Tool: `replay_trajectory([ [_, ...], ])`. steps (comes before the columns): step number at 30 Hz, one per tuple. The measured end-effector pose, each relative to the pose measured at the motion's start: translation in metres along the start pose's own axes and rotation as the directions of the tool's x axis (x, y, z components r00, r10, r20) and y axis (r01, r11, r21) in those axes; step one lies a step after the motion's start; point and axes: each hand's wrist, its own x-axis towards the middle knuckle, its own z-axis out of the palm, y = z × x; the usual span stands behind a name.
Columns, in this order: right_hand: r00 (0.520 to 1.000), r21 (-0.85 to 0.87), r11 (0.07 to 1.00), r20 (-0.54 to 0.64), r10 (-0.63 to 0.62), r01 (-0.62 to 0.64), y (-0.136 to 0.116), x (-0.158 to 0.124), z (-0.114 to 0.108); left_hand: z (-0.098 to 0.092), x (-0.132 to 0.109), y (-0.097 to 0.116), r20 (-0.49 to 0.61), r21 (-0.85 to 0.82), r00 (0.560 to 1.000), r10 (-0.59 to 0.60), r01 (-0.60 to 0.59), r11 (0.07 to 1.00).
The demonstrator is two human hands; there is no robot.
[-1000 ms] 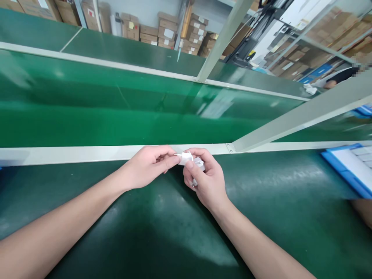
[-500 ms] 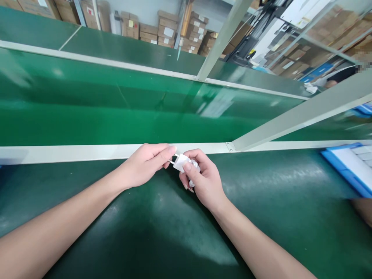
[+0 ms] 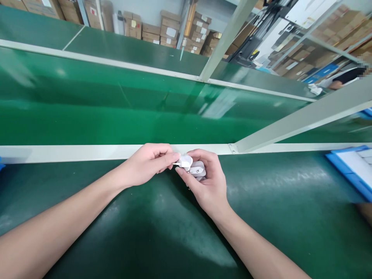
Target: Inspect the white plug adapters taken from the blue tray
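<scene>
A small white plug piece [image 3: 184,162] with a thin metal pin pointing left sits between my two hands. My left hand [image 3: 148,164] pinches it with its fingertips. My right hand [image 3: 209,186] holds a white square adapter body [image 3: 198,169] with a small round hole in its face, pressed up against the plug piece. The right fingers hide part of the body. Both hands are held just above the dark green belt [image 3: 122,201], close to its white metal rail [image 3: 87,154].
A pale diagonal strut [image 3: 305,116] rises from the rail at right. A blue-edged tray [image 3: 351,170] sits at the right edge. A co-worker's arm [image 3: 337,84] shows far right. Another green belt lies beyond, with stacked cardboard boxes [image 3: 165,33] behind it.
The plug piece and adapter body now sit closer together. My right hand has turned the body so its face shows, and my left fingertips have closed in on the plug piece.
</scene>
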Motion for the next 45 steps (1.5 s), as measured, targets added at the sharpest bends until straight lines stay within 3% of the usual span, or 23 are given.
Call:
replay_trajectory([
  [7,0.989,0.094,0.988,0.099,0.114,-0.123,-0.0003,0.0019,-0.0036,-0.001,0.0015,-0.0005,-0.049,-0.048,0.999,0.007,-0.009,0.999],
  [13,0.974,0.148,0.966,0.111,0.196,-0.211,0.0033,0.0028,-0.0036,-0.0003,0.0005,0.0,-0.035,-0.022,0.999,0.018,-0.019,1.0],
  [26,0.988,0.077,0.989,0.096,0.12,-0.128,0.002,0.0018,-0.0049,0.0,0.0008,-0.0013,-0.01,-0.083,0.999,0.038,-0.038,0.996],
  [31,0.991,0.078,0.99,0.072,0.112,-0.118,0.0017,0.0017,-0.0044,0.0037,-0.0012,0.0019,0.05,-0.116,0.998,0.033,-0.027,0.993],
  [37,0.994,0.032,0.996,0.066,0.085,-0.087,0.0002,0.0012,-0.0046,0.0008,-0.0004,0.0002,0.065,-0.046,0.996,0.067,-0.064,0.997],
  [45,0.984,0.065,0.983,0.067,0.166,-0.171,-0.0035,0.0019,-0.0042,0.002,0.0007,-0.0002,0.051,-0.134,0.997,0.049,-0.042,0.99],
])
